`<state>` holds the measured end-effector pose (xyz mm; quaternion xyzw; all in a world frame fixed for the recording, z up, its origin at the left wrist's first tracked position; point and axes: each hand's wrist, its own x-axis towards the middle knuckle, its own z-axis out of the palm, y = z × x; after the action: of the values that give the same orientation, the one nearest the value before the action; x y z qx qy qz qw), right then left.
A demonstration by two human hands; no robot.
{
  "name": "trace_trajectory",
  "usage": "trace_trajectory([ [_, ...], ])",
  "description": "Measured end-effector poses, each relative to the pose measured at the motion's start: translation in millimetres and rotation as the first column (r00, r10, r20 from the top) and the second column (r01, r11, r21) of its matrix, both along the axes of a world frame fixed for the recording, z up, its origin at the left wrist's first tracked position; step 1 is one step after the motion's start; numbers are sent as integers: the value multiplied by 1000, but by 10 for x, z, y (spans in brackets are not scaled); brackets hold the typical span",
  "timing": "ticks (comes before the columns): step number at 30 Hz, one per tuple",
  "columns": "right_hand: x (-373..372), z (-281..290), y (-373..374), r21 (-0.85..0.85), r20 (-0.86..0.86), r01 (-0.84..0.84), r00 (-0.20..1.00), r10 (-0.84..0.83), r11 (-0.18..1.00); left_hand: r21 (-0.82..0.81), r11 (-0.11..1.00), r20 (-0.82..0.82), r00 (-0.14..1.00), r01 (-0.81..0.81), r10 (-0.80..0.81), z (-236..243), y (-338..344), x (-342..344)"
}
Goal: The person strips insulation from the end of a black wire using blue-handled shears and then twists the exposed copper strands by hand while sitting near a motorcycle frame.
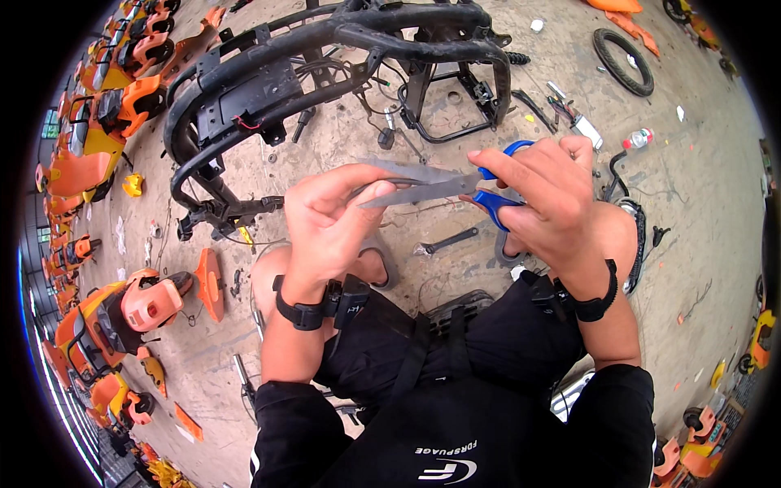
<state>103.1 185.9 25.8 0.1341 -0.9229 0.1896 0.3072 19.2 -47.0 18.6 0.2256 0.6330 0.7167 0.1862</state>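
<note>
Above the grey-brown concrete floor [695, 207], the left hand [324, 221] pinches a thin dark cable-like strand [392, 182]; the right hand [551, 193] holds blue-handled steel scissors [439, 190], blades parted, cut apparently incomplete.

Black shirt [512, 423], white print [438, 472], black wrist straps [299, 311]
</note>
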Motion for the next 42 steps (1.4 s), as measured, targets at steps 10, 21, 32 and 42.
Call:
trace_trajectory([
  [10, 1, 14, -7, 14, 15, 5, 1000, -6, 1000, -25, 998, -167, 985, -57, 52, -10, 12, 26],
  [21, -3, 10, -45, -6, -22, -2, 1000, 2, 1000, 31, 999, -103, 995, -13, 16, -51, -5, -2],
  [32, 12, 6, -16, -5, -13, -8, 1000, 8, 1000, 63, 998, -133, 991, -3, 11, -62, 5, -9],
  [42, -5, -10, -70, -21, -30, 4, 1000, -4, 1000, 148, 989, 23, 1000, 9, -12, -73, -14, -9],
])
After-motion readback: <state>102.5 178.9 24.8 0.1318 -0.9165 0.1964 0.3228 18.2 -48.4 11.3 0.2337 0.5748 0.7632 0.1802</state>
